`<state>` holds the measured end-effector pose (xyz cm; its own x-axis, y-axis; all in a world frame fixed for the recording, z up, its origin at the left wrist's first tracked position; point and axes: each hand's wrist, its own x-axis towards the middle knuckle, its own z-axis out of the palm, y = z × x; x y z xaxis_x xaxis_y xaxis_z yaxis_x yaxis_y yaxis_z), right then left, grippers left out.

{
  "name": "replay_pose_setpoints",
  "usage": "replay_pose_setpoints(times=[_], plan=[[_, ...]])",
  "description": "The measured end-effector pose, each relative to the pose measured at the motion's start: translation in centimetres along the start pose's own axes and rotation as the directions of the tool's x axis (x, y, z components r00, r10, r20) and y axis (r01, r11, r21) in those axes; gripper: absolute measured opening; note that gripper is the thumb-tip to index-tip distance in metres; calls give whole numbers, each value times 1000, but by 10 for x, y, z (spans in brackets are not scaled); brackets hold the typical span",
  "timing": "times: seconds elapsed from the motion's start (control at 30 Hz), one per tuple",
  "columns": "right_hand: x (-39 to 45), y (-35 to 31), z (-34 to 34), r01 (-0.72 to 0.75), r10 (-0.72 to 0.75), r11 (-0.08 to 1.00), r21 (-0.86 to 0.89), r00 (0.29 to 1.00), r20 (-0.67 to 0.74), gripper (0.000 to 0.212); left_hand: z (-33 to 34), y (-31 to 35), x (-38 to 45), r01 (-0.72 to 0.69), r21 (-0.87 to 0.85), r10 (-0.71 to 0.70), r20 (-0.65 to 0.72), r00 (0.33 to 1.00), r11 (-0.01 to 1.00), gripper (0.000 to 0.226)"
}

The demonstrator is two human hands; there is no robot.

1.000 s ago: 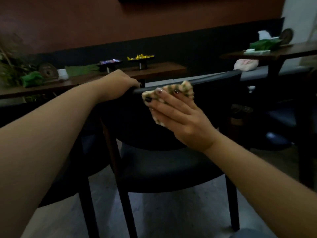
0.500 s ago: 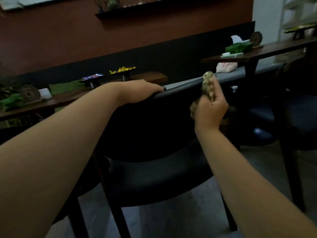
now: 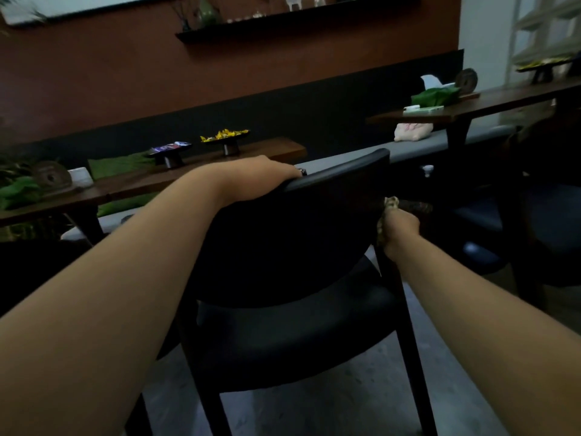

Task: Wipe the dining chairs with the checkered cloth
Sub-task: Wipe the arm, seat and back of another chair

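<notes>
One dark dining chair [image 3: 283, 325] nearest; right hand [image 3: 401, 229] at the backrest's right edge, fingers curled round the bunched checkered cloth [image 3: 387, 215], pressed against the frame. Left hand [image 3: 257, 177] well apart from the cloth, fingers wrapped over the backrest's top rail. Behind: two wooden desks, left desk [image 3: 195, 177] carrying two footed trays; no legible writing.

The room is dimly lit. A reddish-brown wall [image 3: 94, 80] is seen from 10 to 1 o'clock, with a dark band [image 3: 330, 99] along its foot and a dark shelf [image 3: 283, 25] of small ornaments at 12 o'clock. A wooden bench [image 3: 201, 169] is set at 10 o'clock, another [image 3: 490, 100] at 2 o'clock. A grey speckled floor [image 3: 330, 413] is visible at 6 o'clock.
</notes>
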<state>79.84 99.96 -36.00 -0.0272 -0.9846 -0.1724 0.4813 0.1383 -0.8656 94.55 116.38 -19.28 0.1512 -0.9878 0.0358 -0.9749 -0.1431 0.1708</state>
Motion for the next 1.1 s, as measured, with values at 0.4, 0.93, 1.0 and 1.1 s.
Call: replay_pose_setpoints(times=[0.4, 0.93, 1.0, 1.1], plan=[[-22, -70, 26, 534, -525, 836, -124, 845, 101, 36, -2, -6, 5, -78, 85, 73, 55, 996, 993, 26], [22, 10, 5, -56, 58, 998, 23, 995, -85, 20, -3, -4, 1, -70, 98, 60, 97, 993, 993, 17], [10, 18, 6, -58, 62, 998, 38, 994, -94, 27, -4, -2, 0, -33, 104, 24, 83, 996, 994, 47], [-22, 33, 8, -148, 158, 985, 83, 980, -125, 27, -3, -2, 1, -20, 94, 13, 65, 998, 995, 50]])
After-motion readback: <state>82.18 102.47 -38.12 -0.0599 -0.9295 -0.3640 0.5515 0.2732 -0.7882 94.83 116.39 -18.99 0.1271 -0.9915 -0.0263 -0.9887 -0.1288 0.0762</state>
